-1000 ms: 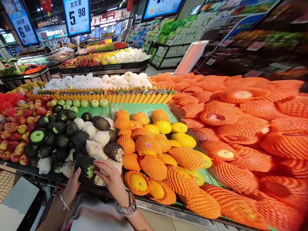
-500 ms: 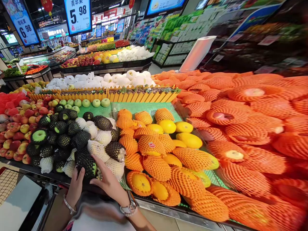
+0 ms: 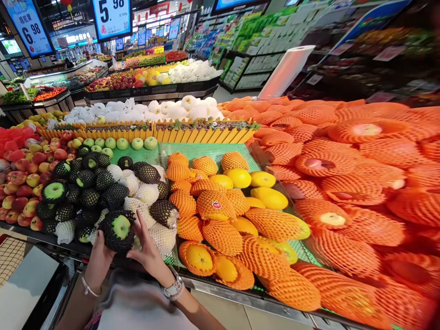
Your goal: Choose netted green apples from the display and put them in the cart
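Note:
A green apple in a black foam net (image 3: 121, 227) is tilted with its bare green top showing, at the front edge of the apple pile. My left hand (image 3: 100, 257) grips it from the lower left, thumb against the net. Beside its right side is my right hand (image 3: 153, 259), fingers spread and thumb near the net; whether it touches is unclear. Around them lie more apples in black nets (image 3: 90, 200) and several fruits in white foam nets (image 3: 147, 194).
Mangoes in orange nets (image 3: 217, 204) lie to the right, with larger orange-netted fruit (image 3: 350, 188) beyond. Red apples (image 3: 24, 190) are at left. A yellow fence planter (image 3: 206, 134) runs behind. A shopping cart (image 3: 30, 284) stands at lower left, and a bag roll (image 3: 287, 71) rises at back.
The netted apple between my hands has turned, so its green top now faces me. My left hand has shifted slightly left and taken hold of it; my right hand's fingers have come away somewhat.

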A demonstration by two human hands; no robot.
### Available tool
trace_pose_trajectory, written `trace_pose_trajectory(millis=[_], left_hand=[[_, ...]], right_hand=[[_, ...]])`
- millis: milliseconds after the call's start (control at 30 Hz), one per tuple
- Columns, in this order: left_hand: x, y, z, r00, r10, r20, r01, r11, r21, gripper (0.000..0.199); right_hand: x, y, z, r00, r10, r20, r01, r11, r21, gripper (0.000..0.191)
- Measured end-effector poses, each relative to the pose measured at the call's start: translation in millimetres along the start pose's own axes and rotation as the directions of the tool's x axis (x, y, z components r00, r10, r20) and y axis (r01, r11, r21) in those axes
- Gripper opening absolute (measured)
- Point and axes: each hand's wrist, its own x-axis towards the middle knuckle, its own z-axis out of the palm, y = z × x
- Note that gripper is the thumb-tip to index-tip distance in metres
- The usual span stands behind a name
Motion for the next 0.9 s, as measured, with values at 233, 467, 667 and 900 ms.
trace_pose_trajectory(millis=[233, 467, 667, 900], left_hand=[[-5, -16, 15.3, 0.994, 0.105, -0.020, -0.099, 0.975, 0.197, 0.055], [-2, 0, 8.1, 0.987, 0.107, 0.120, -0.136, 0.954, 0.267, 0.071], [1, 12, 14.7, 0.935, 0.142, 0.323, -0.291, 0.828, 0.478, 0.082], [-8, 27, 23.8, 0.857, 0.198, 0.475, -0.452, 0.730, 0.512, 0.094]], right_hand=[[-5, 11, 4, 0.996, -0.053, -0.068, 0.032, 0.957, -0.287, 0.098], [-15, 29, 6, 0.982, -0.017, -0.188, -0.011, 0.989, -0.148, 0.094], [-10, 20, 1, 0.970, 0.087, -0.225, -0.066, 0.993, 0.097, 0.075], [-3, -6, -6, 0.982, 0.124, -0.144, -0.129, 0.991, -0.028, 0.076]])
